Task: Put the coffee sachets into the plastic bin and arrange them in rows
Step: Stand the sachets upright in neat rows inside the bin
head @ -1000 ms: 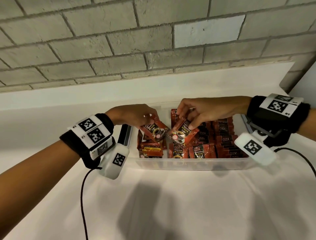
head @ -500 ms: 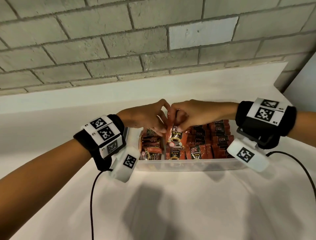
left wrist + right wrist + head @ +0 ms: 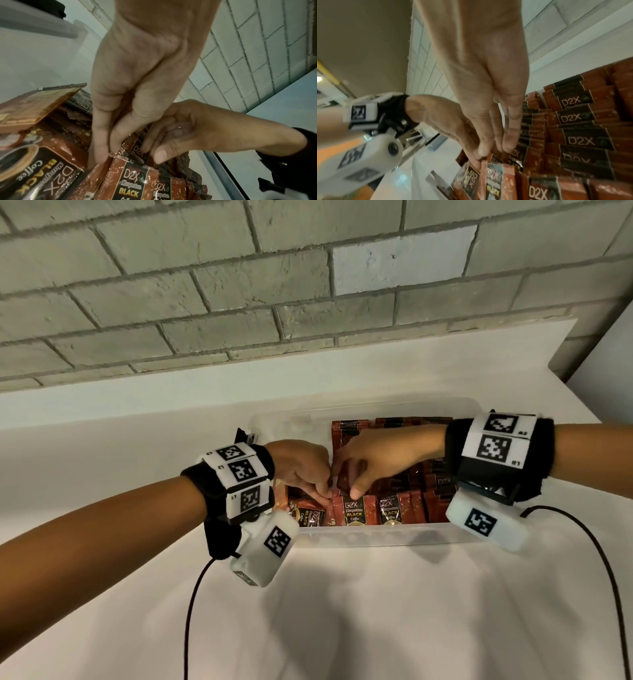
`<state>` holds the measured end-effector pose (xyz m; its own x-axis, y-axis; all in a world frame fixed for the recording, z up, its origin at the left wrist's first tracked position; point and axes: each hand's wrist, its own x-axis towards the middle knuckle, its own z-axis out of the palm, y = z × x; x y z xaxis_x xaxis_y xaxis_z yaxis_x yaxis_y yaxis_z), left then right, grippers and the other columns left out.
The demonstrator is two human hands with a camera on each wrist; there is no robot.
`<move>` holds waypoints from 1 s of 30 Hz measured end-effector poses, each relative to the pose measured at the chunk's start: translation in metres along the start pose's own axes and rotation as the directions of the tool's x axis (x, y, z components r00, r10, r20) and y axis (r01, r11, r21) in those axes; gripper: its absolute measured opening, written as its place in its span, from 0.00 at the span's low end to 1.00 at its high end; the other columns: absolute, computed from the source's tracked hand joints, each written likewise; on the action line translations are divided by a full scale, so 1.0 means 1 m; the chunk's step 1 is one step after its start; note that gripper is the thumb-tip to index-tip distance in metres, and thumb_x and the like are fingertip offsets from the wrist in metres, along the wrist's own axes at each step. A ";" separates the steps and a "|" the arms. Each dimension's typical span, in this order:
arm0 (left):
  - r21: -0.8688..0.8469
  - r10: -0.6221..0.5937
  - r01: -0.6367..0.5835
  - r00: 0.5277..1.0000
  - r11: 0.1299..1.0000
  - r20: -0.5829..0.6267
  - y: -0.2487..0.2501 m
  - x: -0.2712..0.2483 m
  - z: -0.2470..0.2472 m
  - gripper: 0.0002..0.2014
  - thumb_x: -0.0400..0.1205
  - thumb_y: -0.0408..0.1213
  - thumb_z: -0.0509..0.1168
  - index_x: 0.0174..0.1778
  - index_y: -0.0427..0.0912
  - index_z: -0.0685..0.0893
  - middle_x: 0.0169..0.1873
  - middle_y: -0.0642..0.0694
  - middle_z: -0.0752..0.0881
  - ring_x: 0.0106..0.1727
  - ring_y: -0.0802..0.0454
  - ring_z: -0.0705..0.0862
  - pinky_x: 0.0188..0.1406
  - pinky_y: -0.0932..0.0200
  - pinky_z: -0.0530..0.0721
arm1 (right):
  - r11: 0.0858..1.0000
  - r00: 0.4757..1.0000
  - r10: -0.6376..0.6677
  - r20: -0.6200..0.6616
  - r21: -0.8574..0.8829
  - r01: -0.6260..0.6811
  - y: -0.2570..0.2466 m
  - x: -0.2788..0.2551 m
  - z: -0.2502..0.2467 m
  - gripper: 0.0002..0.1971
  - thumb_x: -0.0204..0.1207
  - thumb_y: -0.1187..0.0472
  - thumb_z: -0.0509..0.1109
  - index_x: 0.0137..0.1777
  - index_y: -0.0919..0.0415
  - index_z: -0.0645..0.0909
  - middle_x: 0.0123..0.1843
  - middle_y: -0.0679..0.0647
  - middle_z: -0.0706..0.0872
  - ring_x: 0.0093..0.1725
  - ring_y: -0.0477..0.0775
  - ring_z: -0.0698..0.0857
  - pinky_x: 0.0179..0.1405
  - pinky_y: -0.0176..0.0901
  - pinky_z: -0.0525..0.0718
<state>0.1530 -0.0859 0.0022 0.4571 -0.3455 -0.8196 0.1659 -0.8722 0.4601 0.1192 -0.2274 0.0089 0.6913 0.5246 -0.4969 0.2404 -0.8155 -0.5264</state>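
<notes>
In the bin [image 3: 359,537], left side: left hand [image 3: 301,465] fingertips pinch a sachet [image 3: 109,170] top; right hand [image 3: 380,463] pinches the next sachet [image 3: 354,510] beside it. Risk: squeezing one into packed rows may tip neighbours or crease it.

Red-brown coffee sachets [image 3: 390,510] upright, rowed inside clear plastic bin [image 3: 359,537].

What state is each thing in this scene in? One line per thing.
plastic bin: lidless, nearly full of sachets.
upright sachets: standing in rows.
loose sachet: lying tilted at bin's left end.
left hand: pinching a sachet top.
right hand: pinching sachet tops.
</notes>
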 end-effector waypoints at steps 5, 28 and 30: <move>-0.067 -0.007 0.007 1.000 0.998 0.004 0.000 -0.003 0.005 0.17 0.80 0.15 0.58 0.66 0.21 0.75 0.64 0.31 0.81 0.64 0.39 0.82 0.63 0.58 0.81 | 0.984 0.985 0.172 -0.005 0.035 -0.172 0.012 -0.009 -0.009 0.08 0.77 0.66 0.70 0.53 0.69 0.83 0.34 0.54 0.88 0.29 0.46 0.85 0.34 0.31 0.84; 0.124 0.086 -0.073 0.991 0.990 -0.103 0.009 -0.009 0.002 0.08 0.81 0.18 0.59 0.53 0.26 0.80 0.53 0.36 0.82 0.61 0.40 0.83 0.60 0.57 0.84 | 0.887 0.919 0.372 0.129 -0.340 -0.311 0.022 -0.029 -0.004 0.25 0.69 0.51 0.77 0.62 0.64 0.79 0.46 0.50 0.82 0.45 0.47 0.76 0.32 0.32 0.70; 0.350 0.194 -0.126 0.966 0.928 -0.168 0.014 -0.018 -0.001 0.14 0.82 0.25 0.61 0.63 0.32 0.75 0.46 0.42 0.80 0.47 0.47 0.83 0.37 0.68 0.84 | 0.891 0.932 0.356 0.072 -0.327 -0.315 0.024 -0.034 -0.019 0.19 0.73 0.55 0.74 0.62 0.60 0.78 0.41 0.42 0.77 0.47 0.46 0.76 0.35 0.30 0.70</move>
<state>0.1476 -0.0916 0.0239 0.6206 -0.4452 -0.6455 -0.2093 -0.8874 0.4108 0.1148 -0.2696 0.0262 0.6804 0.2162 -0.7003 0.2195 -0.9717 -0.0867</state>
